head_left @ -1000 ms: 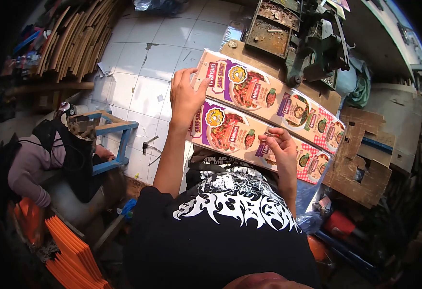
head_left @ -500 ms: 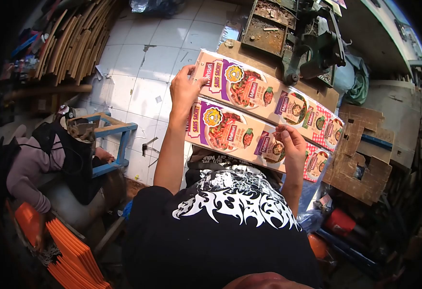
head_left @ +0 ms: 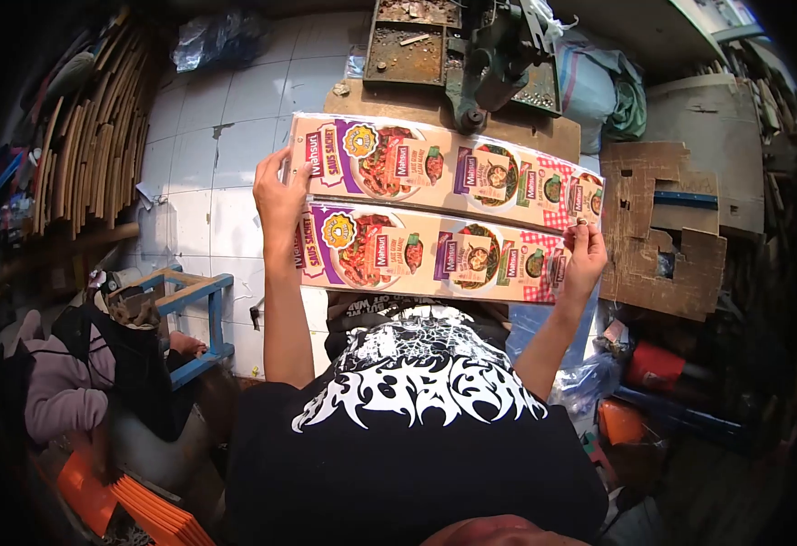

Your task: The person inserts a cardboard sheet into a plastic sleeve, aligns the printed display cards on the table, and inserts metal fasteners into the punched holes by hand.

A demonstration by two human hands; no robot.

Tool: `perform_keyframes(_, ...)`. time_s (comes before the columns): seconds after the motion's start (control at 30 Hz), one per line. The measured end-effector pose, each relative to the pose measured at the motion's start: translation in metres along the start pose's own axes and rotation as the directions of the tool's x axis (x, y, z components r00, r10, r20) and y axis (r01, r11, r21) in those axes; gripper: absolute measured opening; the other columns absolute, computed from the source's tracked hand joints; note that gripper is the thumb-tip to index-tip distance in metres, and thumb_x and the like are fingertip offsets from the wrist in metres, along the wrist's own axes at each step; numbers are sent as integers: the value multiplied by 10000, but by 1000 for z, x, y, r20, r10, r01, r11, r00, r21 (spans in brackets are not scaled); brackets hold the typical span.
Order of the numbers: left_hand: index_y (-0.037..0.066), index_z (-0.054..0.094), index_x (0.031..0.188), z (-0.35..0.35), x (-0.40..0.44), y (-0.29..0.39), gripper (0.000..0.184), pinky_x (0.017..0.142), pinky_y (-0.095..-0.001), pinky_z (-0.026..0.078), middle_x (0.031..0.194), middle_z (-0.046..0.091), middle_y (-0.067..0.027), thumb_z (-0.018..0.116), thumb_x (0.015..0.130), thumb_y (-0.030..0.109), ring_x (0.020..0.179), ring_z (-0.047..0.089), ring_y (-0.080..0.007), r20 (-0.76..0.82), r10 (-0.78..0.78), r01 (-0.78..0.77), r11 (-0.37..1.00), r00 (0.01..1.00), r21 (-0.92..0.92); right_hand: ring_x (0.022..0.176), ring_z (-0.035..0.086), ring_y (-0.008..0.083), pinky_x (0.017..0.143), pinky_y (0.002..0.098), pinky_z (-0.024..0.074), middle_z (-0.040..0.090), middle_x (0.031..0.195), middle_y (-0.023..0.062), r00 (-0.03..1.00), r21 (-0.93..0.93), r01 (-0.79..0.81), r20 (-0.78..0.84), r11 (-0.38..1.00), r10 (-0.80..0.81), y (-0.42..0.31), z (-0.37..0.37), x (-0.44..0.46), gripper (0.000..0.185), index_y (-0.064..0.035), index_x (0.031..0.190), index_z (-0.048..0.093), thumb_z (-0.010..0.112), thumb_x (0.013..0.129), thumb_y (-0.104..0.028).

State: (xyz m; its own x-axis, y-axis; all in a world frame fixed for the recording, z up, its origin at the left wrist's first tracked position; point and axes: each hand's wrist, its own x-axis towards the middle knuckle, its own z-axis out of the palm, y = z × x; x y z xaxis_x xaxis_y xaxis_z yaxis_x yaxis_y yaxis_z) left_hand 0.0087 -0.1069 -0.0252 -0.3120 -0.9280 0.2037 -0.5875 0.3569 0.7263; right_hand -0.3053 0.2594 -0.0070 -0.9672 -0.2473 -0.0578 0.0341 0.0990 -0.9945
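Two long printed panels, reading "Mahsuri" and "Saus Sachet", lie side by side across my lap under shiny clear film. My left hand (head_left: pixel 280 193) is closed on the left end of the upper panel (head_left: pixel 439 171), thumb on top. At the right end, my right hand (head_left: pixel 586 262) grips the edge by the lower panel (head_left: pixel 417 252) between thumb and fingers. A small dark round spot shows at its fingertips; what it is I cannot make out. Beyond the panels stands a dark metal hand press (head_left: pixel 489 77), with a cardboard sheet (head_left: pixel 398 109) in front of it.
A metal parts tray (head_left: pixel 406 55) with small bits adjoins the press. Cut cardboard (head_left: pixel 658 227) lies at right, and stacked cardboard (head_left: pixel 89 136) stands at left. Another person's sleeve (head_left: pixel 66 400) is near a blue stool (head_left: pixel 207 309) and orange sheets (head_left: pixel 157 510).
My view has turned, and the panels now lie nearly level across it. My right hand has moved from over the lower panel to the panels' right end. My left hand keeps its grip.
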Motion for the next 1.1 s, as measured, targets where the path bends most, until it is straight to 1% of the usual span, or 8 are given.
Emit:
perform_keyframes(0.2,15,701,1235,5,5,-12,439,980,-407,530,1225,685,-168,806,883,257,1118,680,-301,32,-132,134,988,991,-76,864,643,133,793,294,528,717,945,66,944,-390,39,-287,920,-162,27,-48,24,256,67,1088,703,670,1010,-175)
perform_keyframes(0.53,23,694,1243,7,3,-16,438,995,-401,521,1242,679,-166,795,892,266,1135,668,-302,50,-136,139,987,989,-76,840,643,102,766,269,527,723,936,67,930,-205,40,-350,978,-111,18,-39,7,231,66,1102,699,659,1013,-143)
perform_keyframes(0.6,20,690,1225,7,0,-7,395,1051,-425,482,1254,654,-177,778,897,223,1199,623,-337,-75,-3,11,994,997,113,829,649,92,749,255,528,723,927,66,952,-138,18,-300,990,-59,10,-30,3,209,63,1108,695,652,1011,-116)
perform_keyframes(0.73,6,686,1174,16,-17,39,306,1064,-449,463,1259,628,-195,747,907,142,1226,595,-363,-207,235,-206,967,950,150,824,658,87,743,235,530,722,920,64,992,-80,42,-118,996,-51,4,-1,-10,145,50,1093,686,622,993,-33)
perform_keyframes(0.8,4,688,1156,23,-29,65,273,1014,-437,496,1222,650,-193,739,908,106,1171,631,-356,-95,295,-300,953,951,-38,839,659,82,732,232,524,725,946,65,997,-35,71,9,997,-71,-4,23,-22,168,41,1129,660,611,971,16)
perform_keyframes(0.9,5,690,1140,42,-51,95,273,943,-412,535,1150,687,-175,759,890,90,1083,677,-340,208,316,-238,914,926,-328,792,663,83,694,235,530,737,918,77,988,-78,15,152,997,-3,-2,52,-37,198,16,1159,658,618,965,8)
perform_keyframes(1.0,17,683,1177,57,-65,113,346,890,-362,566,1168,694,-148,799,862,101,1058,697,-287,381,554,-354,803,740,-479,809,724,114,716,241,574,763,911,97,969,-35,-8,248,999,16,3,79,-53,165,24,1119,677,637,960,6)
perform_keyframes(1.1,24,695,1126,67,-73,133,341,879,-400,554,1092,698,-154,819,822,117,1027,688,-332,428,660,-356,720,618,-596,820,744,123,731,252,587,770,907,97,958,15,-31,284,999,25,-8,98,-73,128,54,1066,694,669,948,11)
